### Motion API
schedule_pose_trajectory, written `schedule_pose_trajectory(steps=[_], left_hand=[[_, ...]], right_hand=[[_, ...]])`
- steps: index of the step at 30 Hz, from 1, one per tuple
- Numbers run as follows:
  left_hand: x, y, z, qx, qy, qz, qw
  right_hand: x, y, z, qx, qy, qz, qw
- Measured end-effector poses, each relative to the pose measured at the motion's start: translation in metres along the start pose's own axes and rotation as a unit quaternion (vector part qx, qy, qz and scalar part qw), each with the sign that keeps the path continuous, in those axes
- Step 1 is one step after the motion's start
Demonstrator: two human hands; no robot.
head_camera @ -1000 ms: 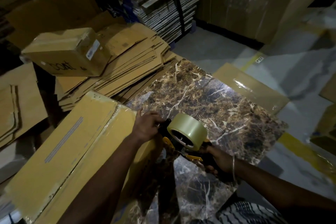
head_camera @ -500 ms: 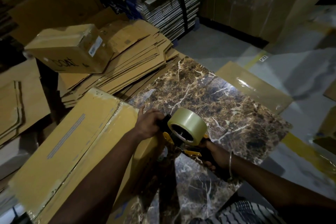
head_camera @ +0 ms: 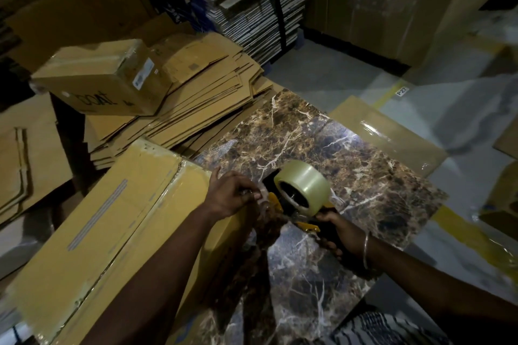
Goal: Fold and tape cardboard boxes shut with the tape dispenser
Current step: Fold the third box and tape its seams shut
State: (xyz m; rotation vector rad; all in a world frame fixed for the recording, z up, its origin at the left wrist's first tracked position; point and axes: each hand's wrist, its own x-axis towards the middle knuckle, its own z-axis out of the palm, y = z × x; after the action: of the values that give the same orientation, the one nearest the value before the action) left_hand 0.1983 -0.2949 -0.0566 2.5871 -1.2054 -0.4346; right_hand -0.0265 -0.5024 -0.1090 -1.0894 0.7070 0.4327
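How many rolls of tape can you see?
1. The clear tape roll sits on the tape dispenser held by the right hand, over the marble slab. Others may be hidden.

Dim warehouse light; white glare on the glossy brown marble-patterned slab (head_camera: 347, 137) (upper right part); corners dark, edges bowed and smeared; forearms shadowed.

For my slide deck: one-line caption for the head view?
Right hand grips tape dispenser; left hand at the cardboard box corner.

free: marble slab (head_camera: 350, 165) right | blocked: flattened cartons (head_camera: 196, 109) left
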Motion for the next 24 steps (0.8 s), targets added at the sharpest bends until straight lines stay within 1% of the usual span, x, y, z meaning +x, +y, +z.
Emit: schedule_pose_trajectory(steps=[1,3,5,7,8,10,12,14,16,19,24], left_hand=[[0.000,0.001,0.001,0.000,0.010,0.003,1.000],[-0.001,0.003,0.002,0.001,0.036,0.006,0.999],[-0.002,0.006,0.002,0.006,0.053,0.006,0.999],[-0.005,0.009,0.001,0.014,0.052,0.008,0.999],[-0.006,0.010,0.001,0.019,0.050,0.006,0.999],[-0.006,0.013,0.001,0.023,0.047,-0.010,0.999],[-0.006,0.017,0.002,0.026,0.046,-0.026,0.998],[-0.006,0.020,0.004,0.042,0.046,-0.038,0.997],[-0.006,0.024,0.005,0.061,0.043,-0.056,0.996],[-0.010,0.032,0.007,0.070,0.034,-0.076,0.994],[-0.031,0.048,0.014,0.061,0.040,-0.059,0.996]], right_hand=[[-0.003,-0.003,-0.003,-0.003,0.019,-0.006,1.000],[-0.004,-0.008,-0.012,-0.009,0.055,-0.051,0.997],[0.000,-0.013,-0.019,-0.043,0.111,-0.093,0.989],[0.007,-0.017,-0.026,-0.125,0.173,-0.129,0.968],[0.010,-0.020,-0.030,-0.181,0.191,-0.146,0.953],[0.019,-0.022,-0.036,-0.278,0.204,-0.163,0.924],[0.027,-0.019,-0.041,-0.341,0.232,-0.179,0.893],[0.033,-0.016,-0.042,-0.392,0.264,-0.194,0.860],[0.036,-0.015,-0.040,-0.425,0.287,-0.199,0.835],[0.040,-0.017,-0.036,-0.460,0.307,-0.201,0.808],[0.043,-0.016,-0.032,-0.489,0.322,-0.184,0.790]])
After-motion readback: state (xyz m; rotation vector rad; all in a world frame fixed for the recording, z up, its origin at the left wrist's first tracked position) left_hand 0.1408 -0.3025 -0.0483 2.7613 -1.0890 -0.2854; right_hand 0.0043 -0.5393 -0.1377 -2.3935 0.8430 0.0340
